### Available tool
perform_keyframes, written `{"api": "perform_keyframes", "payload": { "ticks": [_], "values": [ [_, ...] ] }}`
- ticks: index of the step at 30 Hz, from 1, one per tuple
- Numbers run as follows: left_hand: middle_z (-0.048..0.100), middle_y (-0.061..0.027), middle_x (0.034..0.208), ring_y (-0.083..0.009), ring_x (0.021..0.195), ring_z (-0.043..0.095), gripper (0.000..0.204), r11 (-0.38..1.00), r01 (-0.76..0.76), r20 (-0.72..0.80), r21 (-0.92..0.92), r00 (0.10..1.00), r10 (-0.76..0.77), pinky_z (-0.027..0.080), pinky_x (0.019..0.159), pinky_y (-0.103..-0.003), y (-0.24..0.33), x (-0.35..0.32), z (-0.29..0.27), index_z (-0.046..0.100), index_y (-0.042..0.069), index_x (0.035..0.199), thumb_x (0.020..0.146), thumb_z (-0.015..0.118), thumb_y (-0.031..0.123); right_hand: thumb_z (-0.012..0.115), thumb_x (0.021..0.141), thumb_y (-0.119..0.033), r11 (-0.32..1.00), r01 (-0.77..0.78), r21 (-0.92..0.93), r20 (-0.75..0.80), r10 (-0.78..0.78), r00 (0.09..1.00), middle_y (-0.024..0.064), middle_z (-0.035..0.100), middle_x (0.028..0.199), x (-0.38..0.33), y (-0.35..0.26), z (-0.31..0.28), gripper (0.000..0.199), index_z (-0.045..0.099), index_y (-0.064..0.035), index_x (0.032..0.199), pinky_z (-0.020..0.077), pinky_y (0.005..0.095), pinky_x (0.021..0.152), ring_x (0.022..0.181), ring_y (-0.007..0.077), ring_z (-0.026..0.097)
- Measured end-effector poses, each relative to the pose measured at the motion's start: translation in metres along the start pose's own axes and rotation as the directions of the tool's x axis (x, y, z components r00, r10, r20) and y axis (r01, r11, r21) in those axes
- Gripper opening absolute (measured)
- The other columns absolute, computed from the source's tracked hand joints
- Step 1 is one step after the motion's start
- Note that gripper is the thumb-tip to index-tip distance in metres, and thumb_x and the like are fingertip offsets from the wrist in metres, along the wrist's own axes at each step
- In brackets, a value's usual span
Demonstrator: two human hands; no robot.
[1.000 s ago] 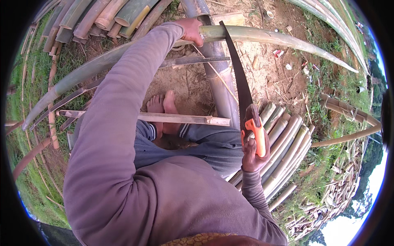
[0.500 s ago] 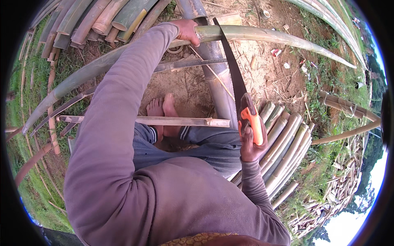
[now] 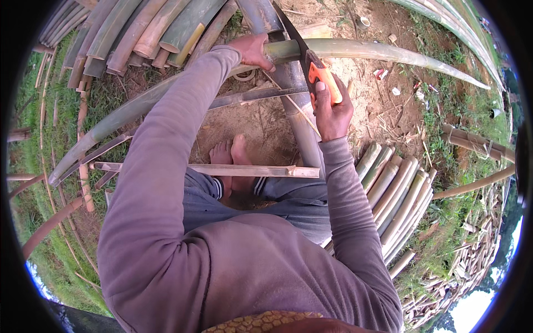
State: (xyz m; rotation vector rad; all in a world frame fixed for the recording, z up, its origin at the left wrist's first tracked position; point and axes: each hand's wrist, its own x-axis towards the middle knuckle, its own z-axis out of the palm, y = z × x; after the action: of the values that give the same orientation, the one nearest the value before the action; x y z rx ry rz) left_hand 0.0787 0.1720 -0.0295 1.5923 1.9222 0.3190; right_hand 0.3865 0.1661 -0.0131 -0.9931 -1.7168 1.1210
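A long green bamboo pole (image 3: 366, 49) lies crosswise in front of me, over a thicker bamboo log (image 3: 297, 119). My left hand (image 3: 254, 51) is closed round the pole, left of the saw. In my right hand (image 3: 333, 112) is the orange handle of a handsaw (image 3: 324, 82). Its dark blade crosses the pole and points away from me, with the handle end close to the pole. Whether the teeth have cut into the bamboo I cannot tell.
Cut bamboo poles (image 3: 130, 36) are stacked at the far left. Shorter bamboo pieces (image 3: 397, 188) lie bundled at my right. A split bamboo strip (image 3: 250, 171) crosses before my bare feet (image 3: 239, 152). Bamboo scraps (image 3: 458, 266) lie heaped at the lower right.
My right hand has pushed the saw forward, away from me, bringing its handle up near the pole. My left hand stays on the pole.
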Motion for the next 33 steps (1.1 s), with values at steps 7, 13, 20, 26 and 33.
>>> {"api": "perform_keyframes", "payload": {
  "ticks": [7, 13, 20, 26, 33],
  "values": [
    [0.076, -0.0199, 0.109, -0.042, 0.109, 0.072, 0.071, 0.964, 0.025, -0.285, 0.265, 0.957, 0.053, 0.056, 0.096, -0.052, 0.025, -0.025, 0.013, 0.07, 0.003, 0.112, 0.067, 0.094, 0.053, 0.074, 0.105, -0.026, 0.999, -0.037, -0.016, -0.024, 0.037, 0.999, 0.0038, 0.072, 0.1, 0.003, -0.001, 0.007, 0.046, 0.064, 0.005, 0.138, 0.0518, 0.0212, 0.062, 0.076, 0.0055, 0.064],
    [0.071, -0.0233, 0.132, -0.0405, 0.121, 0.068, 0.075, 0.994, -0.028, -0.164, 0.102, 0.985, 0.044, 0.052, 0.105, -0.047, 0.026, -0.03, 0.006, 0.069, 0.004, 0.132, 0.074, 0.093, 0.045, 0.073, 0.105, -0.022, 0.997, -0.063, -0.055, -0.006, 0.063, 0.998, 0.015, 0.077, 0.111, -0.025, -0.047, -0.028, 0.045, 0.064, 0.0061, 0.138, 0.0584, 0.0295, 0.08, 0.094, 0.0149, 0.072],
    [0.073, -0.0239, 0.119, -0.0424, 0.109, 0.072, 0.077, 0.988, -0.036, 0.004, -0.149, 0.999, 0.037, 0.055, 0.097, -0.05, 0.033, -0.034, 0.025, 0.064, 0.003, 0.13, 0.078, 0.087, 0.055, 0.07, 0.107, -0.019, 0.995, -0.067, -0.073, 0.016, 0.068, 0.998, 0.0133, 0.073, 0.12, -0.056, -0.054, -0.052, 0.045, 0.06, 0.0071, 0.141, 0.0604, 0.0263, 0.08, 0.097, 0.0121, 0.071],
    [0.074, -0.0249, 0.112, -0.0415, 0.11, 0.074, 0.083, 0.951, -0.012, -0.153, 0.308, 0.986, 0.062, 0.059, 0.094, -0.053, 0.07, -0.069, 0.061, 0.05, 0.003, 0.135, 0.081, 0.082, 0.057, 0.072, 0.106, -0.02, 0.992, -0.041, -0.119, -0.011, 0.04, 0.999, 0.0112, 0.072, 0.117, -0.059, -0.043, -0.04, 0.045, 0.061, 0.0074, 0.14, 0.0596, 0.0279, 0.081, 0.096, 0.0111, 0.069],
    [0.074, -0.0225, 0.117, -0.0398, 0.11, 0.074, 0.09, 0.979, 0.042, -0.02, 0.201, 0.999, -0.038, 0.058, 0.095, -0.05, 0.052, -0.039, 0.039, 0.052, -0.001, 0.138, 0.075, 0.091, 0.05, 0.072, 0.104, -0.018, 0.977, -0.18, -0.112, -0.028, 0.178, 0.984, 0.0124, 0.076, 0.11, -0.1, -0.049, -0.08, 0.043, 0.063, 0.0039, 0.14, 0.0572, 0.0315, 0.084, 0.094, 0.0128, 0.069]
  ]
}}
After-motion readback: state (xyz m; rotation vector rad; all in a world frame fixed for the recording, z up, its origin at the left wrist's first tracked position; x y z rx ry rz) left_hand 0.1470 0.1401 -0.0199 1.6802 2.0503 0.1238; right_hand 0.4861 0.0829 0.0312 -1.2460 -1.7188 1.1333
